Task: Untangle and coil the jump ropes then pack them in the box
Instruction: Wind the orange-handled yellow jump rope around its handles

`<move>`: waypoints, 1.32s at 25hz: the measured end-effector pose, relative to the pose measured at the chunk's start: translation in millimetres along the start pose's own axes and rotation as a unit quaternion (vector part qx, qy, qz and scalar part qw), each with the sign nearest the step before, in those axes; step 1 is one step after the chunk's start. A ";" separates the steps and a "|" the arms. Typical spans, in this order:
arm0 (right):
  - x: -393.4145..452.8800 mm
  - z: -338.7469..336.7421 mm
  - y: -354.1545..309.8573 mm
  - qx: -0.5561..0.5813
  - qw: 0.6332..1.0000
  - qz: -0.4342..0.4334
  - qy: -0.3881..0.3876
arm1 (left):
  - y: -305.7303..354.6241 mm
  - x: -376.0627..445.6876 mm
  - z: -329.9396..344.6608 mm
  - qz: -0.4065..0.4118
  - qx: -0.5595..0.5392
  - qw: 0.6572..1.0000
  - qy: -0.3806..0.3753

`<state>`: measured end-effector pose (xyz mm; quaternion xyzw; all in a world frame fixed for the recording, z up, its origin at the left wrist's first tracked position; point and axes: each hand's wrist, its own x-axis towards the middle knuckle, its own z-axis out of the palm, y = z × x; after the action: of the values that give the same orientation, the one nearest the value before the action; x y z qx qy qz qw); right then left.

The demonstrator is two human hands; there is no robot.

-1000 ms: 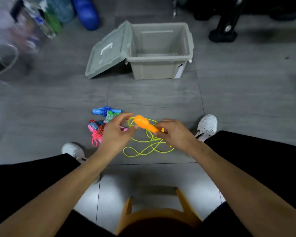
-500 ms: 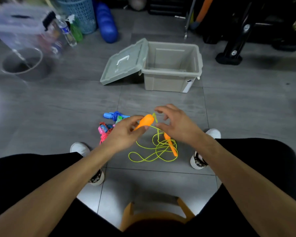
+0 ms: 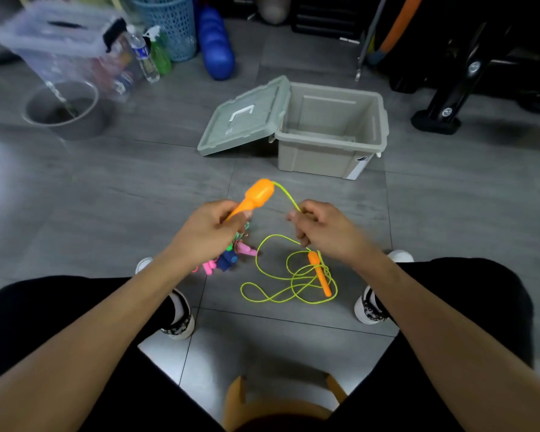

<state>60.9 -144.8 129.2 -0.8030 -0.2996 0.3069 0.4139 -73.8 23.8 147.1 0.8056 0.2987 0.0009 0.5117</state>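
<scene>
Grey tiled floor (image 3: 138, 188), box (image 3: 331, 151) open | left hand (image 3: 206, 232) clenches orange handle (image 3: 256, 194), right hand (image 3: 325, 229) pinches yellow rope (image 3: 286, 194) | untangling; next, coil slack.

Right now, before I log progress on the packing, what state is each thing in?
Left hand: shut on the orange handle.
Right hand: pinching the yellow-green rope.
Rest of that rope: loose loops on the floor, uncoiled.
Second orange handle: lying on the loops.
Other ropes: tangled pile on the floor.
Box: open, no ropes seen inside.
Lid: off, tilted against the box.
</scene>
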 end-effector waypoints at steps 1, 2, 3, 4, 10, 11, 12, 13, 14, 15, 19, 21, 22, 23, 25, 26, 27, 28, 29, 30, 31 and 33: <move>0.6 2.5 0.5 -0.026 1.000 0.011 0.002 | 1.0 6.4 -2.4 -0.040 -0.087 0.994 0.053; -1.4 4.3 1.3 -0.067 0.998 0.011 -0.011 | 0.3 14.8 -5.5 -0.074 -0.171 0.977 0.104; -4.6 6.1 4.0 -0.116 0.993 -0.006 -0.028 | -0.9 22.2 -8.2 -0.104 -0.231 0.956 0.149; -8.4 8.6 6.2 -0.167 0.985 -0.038 -0.034 | -5.9 28.9 -11.5 -0.126 -0.249 0.943 0.181; -9.4 9.1 5.4 -0.222 0.959 -0.150 0.088 | -0.8 19.9 7.3 -0.027 -0.087 0.993 0.070; -9.9 8.7 3.7 -0.220 0.959 -0.165 0.068 | 5.1 12.8 12.7 0.004 -0.080 0.996 0.024; -11.3 8.7 1.5 -0.211 0.959 -0.185 0.045 | 9.1 6.3 16.9 0.035 -0.063 0.997 -0.013; -13.4 8.2 -0.2 -0.195 0.960 -0.200 0.027 | 10.4 2.4 21.2 0.069 -0.039 0.996 -0.033; -15.4 7.5 -2.9 -0.178 0.963 -0.202 0.016 | 9.1 0.6 23.8 0.098 -0.005 0.995 -0.035; -16.7 6.8 -4.8 -0.160 0.969 -0.189 0.011 | 6.9 0.4 25.4 0.114 0.024 0.993 -0.021; -18.2 3.9 -6.4 -0.113 0.990 -0.088 -0.008 | 8.6 4.2 25.7 0.128 0.137 0.981 0.050; -18.3 1.5 0.0 -0.096 0.993 -0.019 -0.072 | 12.3 5.6 21.5 0.085 0.071 0.991 0.078; -18.5 0.3 4.2 -0.104 0.987 0.017 -0.118 | 13.6 7.6 17.9 0.055 0.026 0.993 0.101; -18.4 -1.1 8.3 -0.130 0.977 0.048 -0.161 | 12.7 11.2 13.9 0.026 -0.010 0.991 0.128; -15.7 -5.0 13.2 -0.212 0.959 0.064 -0.179 | 4.3 18.1 7.9 -0.025 -0.022 0.986 0.161; -13.8 -6.0 11.8 -0.242 0.960 0.040 -0.138 | -0.1 20.0 7.1 -0.054 0.004 0.986 0.158; -11.9 -6.4 10.1 -0.239 0.969 0.000 -0.065 | -4.9 21.1 8.0 -0.082 0.038 0.986 0.141; -10.7 -6.8 7.1 -0.195 0.980 -0.039 0.023 | -9.6 20.3 10.3 -0.109 0.059 0.986 0.114; -10.6 -7.6 3.3 -0.136 0.982 -0.077 0.108 | -12.8 19.2 13.3 -0.138 0.054 0.986 0.080; -10.6 -9.3 -1.5 -0.096 0.975 -0.108 0.167 | -12.0 16.1 15.7 -0.158 0.034 0.986 0.048; -10.3 -11.1 -5.4 -0.085 0.970 -0.129 0.189 | -10.4 13.7 17.3 -0.161 0.012 0.986 0.033; -7.4 -12.2 -5.6 -0.122 0.971 -0.137 0.155 | -0.5 9.9 17.4 -0.103 0.004 0.993 0.051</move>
<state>64.0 -153.4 141.5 -0.8362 -0.3743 0.0802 0.3927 -60.6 14.4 135.4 0.7716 0.4053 -0.0120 0.4901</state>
